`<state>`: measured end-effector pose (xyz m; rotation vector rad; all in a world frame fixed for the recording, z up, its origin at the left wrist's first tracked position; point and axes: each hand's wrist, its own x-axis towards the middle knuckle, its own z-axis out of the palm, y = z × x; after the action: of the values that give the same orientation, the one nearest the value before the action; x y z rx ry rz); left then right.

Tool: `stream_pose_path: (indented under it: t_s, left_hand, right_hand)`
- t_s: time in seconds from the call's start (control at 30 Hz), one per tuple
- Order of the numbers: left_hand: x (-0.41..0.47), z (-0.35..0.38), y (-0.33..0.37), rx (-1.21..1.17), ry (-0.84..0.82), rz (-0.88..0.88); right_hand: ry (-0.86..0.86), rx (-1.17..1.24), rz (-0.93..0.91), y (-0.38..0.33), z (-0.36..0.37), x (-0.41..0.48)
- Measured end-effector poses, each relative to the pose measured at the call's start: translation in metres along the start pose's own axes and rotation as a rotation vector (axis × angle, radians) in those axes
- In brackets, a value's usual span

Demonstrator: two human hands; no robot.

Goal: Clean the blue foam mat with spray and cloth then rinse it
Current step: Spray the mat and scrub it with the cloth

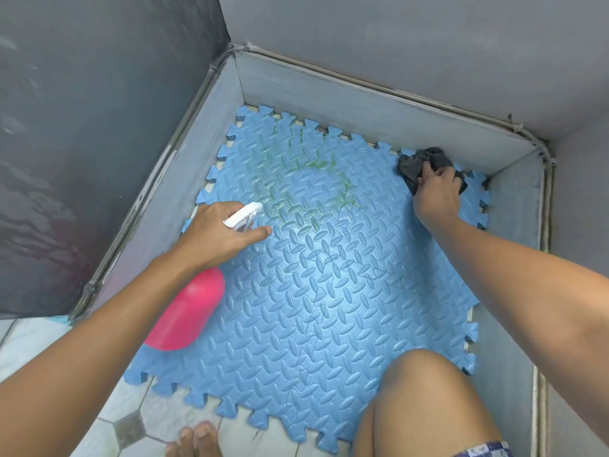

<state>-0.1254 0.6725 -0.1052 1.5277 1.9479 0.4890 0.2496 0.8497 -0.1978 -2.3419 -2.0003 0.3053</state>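
Observation:
The blue foam mat (329, 291) with puzzle edges lies flat on the floor in a walled corner. Green stains (296, 179) mark its far left part. My left hand (217, 232) grips a spray bottle with a pink body (188, 315) and a white trigger head (245, 216); the nozzle points at the stains. My right hand (436, 196) holds a crumpled dark grey cloth (425, 164) pressed on the mat's far right corner.
Low grey walls (362, 103) close the mat in at the left, back and right. White floor tiles (138, 420) show at the near left. My bare knee (428, 397) rests over the mat's near right edge and my toes (194, 437) sit at the bottom.

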Motion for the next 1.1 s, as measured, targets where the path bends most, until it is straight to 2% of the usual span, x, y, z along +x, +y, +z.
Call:
stream_pose_path:
  t_s: [0.1,0.3,0.4,0.53,0.67,0.77,0.87,0.93,0.97,1.03,1.1]
  left_hand:
    - [-0.004,0.0,-0.004,-0.031,-0.041,-0.018]
    - [-0.01,-0.005,-0.008,-0.035,0.056,0.001]
    - [-0.013,-0.009,-0.013,-0.043,0.111,-0.061]
    - [-0.018,-0.013,-0.016,-0.039,0.214,-0.064]
    - [-0.018,-0.017,-0.021,-0.048,0.25,-0.05]
    - [-0.019,-0.02,-0.025,-0.075,0.258,-0.06]
    - [-0.014,-0.021,-0.031,-0.08,0.263,-0.075]
    - [-0.011,-0.021,-0.033,-0.088,0.257,-0.084]
    - [-0.009,-0.021,-0.033,-0.092,0.256,-0.085]
    - [-0.008,-0.02,-0.032,-0.095,0.255,-0.085]
    - [-0.009,-0.02,-0.032,-0.098,0.253,-0.078]
  right_hand:
    - [-0.014,-0.004,-0.007,0.0,-0.003,0.0]
    - [-0.015,-0.007,0.009,-0.003,-0.003,0.001]
    - [-0.007,0.008,0.015,-0.005,-0.003,0.002]
    - [0.027,0.088,-0.063,-0.022,0.004,0.004]
    - [0.036,0.183,-0.365,-0.09,0.017,-0.028]
    - [-0.101,0.222,-0.745,-0.138,0.029,-0.108]
    - [-0.244,0.149,-1.192,-0.139,0.04,-0.179]
    - [-0.256,0.09,-1.357,-0.118,0.04,-0.176]
    - [-0.223,0.073,-1.373,-0.107,0.038,-0.159]
    - [-0.136,0.05,-1.251,-0.083,0.031,-0.112]
    - [0.015,0.093,-0.911,-0.053,0.022,-0.056]
